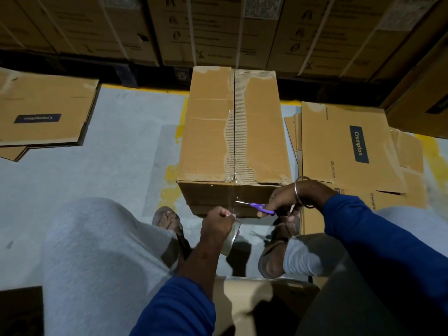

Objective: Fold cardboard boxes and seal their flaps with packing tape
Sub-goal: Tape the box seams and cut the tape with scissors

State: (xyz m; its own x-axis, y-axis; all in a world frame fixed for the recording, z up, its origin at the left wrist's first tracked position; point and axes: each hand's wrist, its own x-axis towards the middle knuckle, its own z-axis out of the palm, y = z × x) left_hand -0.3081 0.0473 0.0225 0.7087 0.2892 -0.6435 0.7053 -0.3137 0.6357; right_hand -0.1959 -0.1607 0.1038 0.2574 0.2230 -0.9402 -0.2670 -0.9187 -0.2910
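A folded cardboard box (208,132) stands on the floor in front of me, its top flaps shut along a torn centre seam with clear tape running down its near side. My left hand (218,220) grips a roll of clear packing tape (231,238) just below the box's near face, with a strip stretched up to the box. My right hand (288,197) holds purple-handled scissors (260,207), their blades pointing left at the stretched tape.
Flattened Crompton cartons lie at the left (46,110) and in a pile at the right (349,146). Stacked boxes (218,27) line the back wall. Another carton (252,304) sits between my knees. My sandalled feet (169,221) rest by the box.
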